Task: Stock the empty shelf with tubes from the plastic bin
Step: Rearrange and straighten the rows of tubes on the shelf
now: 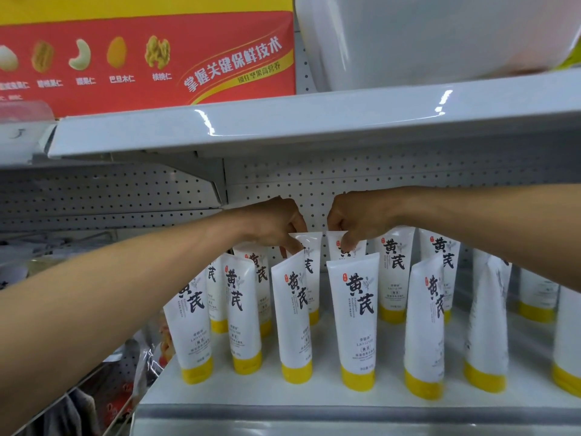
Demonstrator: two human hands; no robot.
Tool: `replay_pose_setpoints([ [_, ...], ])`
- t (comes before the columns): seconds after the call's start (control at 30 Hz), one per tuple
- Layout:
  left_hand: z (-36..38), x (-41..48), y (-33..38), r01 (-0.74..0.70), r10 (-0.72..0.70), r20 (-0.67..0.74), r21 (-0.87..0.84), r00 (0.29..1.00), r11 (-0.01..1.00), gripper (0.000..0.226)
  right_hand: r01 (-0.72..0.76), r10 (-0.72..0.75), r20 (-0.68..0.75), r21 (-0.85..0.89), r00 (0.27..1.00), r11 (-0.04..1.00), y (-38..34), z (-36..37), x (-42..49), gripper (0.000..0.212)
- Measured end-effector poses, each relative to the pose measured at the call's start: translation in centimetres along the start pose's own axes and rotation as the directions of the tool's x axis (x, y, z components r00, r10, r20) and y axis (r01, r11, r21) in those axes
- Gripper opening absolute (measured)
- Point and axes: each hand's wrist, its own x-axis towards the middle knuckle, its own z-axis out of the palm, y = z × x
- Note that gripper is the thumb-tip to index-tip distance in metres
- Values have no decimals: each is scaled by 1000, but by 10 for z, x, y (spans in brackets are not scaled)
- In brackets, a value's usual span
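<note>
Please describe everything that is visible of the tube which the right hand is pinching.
The tube is white, seemingly soft plastic, with a flat crimped top edge, black characters and a small red mark. It stands upright, crimp up, towards the back of the shelf. The right hand pinches its top edge from above. A front tube hides its lower part, so the cap cannot be seen.

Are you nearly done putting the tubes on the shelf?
Looks mostly done: many yellow-capped tubes already stand on the shelf. Now the left hand pinches a back tube and the right hand pinches its neighbour. Left: I cannot see how many remain in the bin above.
</note>
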Motion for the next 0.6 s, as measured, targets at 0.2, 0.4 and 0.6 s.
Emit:
replay_pose_setpoints([
  [0.2,0,0,2,3,-3,0,2,1000,1000,27,1,-1,-5,-1,1000,1000,1,0,1,31],
  [0.4,1,3,1,10,-10,19,9,1000,1000,23,-2,2,12,10,1000,1000,1,-1,-1,26],
  [0.6,-18,-10,1,21,-20,31,-47,999,999,28,13,-12,-16,48,1000,999,-4,-7,-2,18],
])
